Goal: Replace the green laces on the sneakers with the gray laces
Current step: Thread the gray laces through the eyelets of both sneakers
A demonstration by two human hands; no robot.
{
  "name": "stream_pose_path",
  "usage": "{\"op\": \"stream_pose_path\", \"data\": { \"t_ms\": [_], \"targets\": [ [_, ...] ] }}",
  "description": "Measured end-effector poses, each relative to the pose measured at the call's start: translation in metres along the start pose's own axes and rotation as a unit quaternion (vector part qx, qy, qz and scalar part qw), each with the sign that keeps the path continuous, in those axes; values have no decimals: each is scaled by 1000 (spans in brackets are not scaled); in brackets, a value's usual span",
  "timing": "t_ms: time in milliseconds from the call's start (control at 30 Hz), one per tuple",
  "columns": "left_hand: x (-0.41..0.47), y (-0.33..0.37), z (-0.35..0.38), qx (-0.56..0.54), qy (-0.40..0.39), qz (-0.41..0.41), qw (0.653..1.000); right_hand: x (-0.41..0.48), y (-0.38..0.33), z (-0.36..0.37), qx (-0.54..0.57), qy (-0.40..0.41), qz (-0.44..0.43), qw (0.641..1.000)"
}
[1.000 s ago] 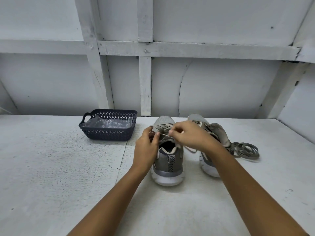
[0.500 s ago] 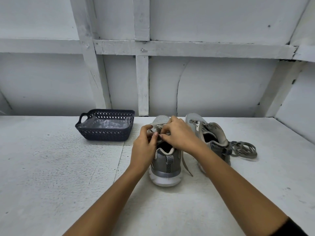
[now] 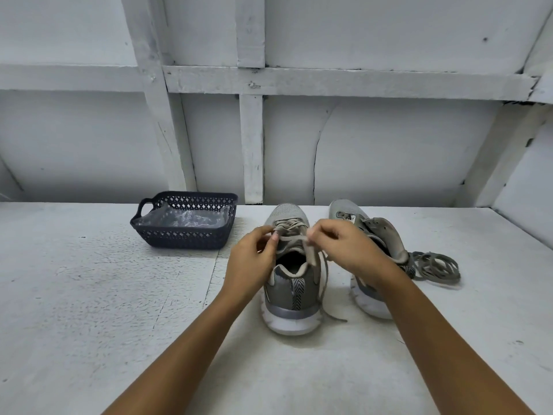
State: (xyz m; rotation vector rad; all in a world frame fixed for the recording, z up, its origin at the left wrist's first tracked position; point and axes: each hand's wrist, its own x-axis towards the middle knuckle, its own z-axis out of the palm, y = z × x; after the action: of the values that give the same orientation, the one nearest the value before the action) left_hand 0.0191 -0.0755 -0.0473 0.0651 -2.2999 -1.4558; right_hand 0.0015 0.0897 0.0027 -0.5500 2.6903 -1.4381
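Observation:
Two grey sneakers stand heel-toward-me on the white table. The left sneaker (image 3: 291, 283) carries a pale lace (image 3: 314, 259) through its eyelets, with a loose end trailing down its right side to the table. My left hand (image 3: 254, 259) pinches the lace at the shoe's left eyelets. My right hand (image 3: 344, 247) pinches the lace just above the tongue. The right sneaker (image 3: 371, 235) has its tongue pulled up and no lace visible in it. A coiled bundle of darker grey lace (image 3: 434, 265) lies on the table right of it.
A dark lattice plastic basket (image 3: 185, 238) with clear plastic inside sits at the back left. A white panelled wall with wooden battens rises behind the table (image 3: 89, 310), and a slanted wall closes the right side.
My hands have drawn apart over the left sneaker, stretching the lace between them. More of the lace end now hangs down the shoe's right side.

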Motion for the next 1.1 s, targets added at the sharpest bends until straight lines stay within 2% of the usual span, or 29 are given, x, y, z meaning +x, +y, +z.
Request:
{"op": "stream_pose_path", "data": {
  "t_ms": [100, 267, 433, 533, 600, 667, 767, 867, 1100],
  "targets": [
    [11, 0, -11, -11, -53, -12, 998, 17, 7, 0, -44, 72, 27, 996],
    [33, 2, -26, -38, -138, -48, 989, 33, 8, 4, -90, 44, 48, 994],
    [46, 0, -24, 9, -161, -19, 987, 40, 14, 11, -123, 81, 37, 988],
    [49, 4, -20, -10, -152, -35, 988, 47, 17, 14, -116, 90, 47, 988],
    [54, 7, -21, -15, -163, -44, 986, 51, 17, 12, -102, 79, 58, 990],
    [61, 7, -24, -36, -189, -73, 979, 56, 17, 8, -35, 60, 84, 994],
    [69, 5, -28, -40, -231, -110, 966, 58, 12, -3, 60, -20, 121, 991],
    [71, 5, -26, -7, -245, -93, 965, 57, 8, -12, 62, -84, 97, 990],
    [69, 2, -17, -13, -214, -103, 971, 67, 8, -7, 47, -87, 87, 991]
  ]
}}
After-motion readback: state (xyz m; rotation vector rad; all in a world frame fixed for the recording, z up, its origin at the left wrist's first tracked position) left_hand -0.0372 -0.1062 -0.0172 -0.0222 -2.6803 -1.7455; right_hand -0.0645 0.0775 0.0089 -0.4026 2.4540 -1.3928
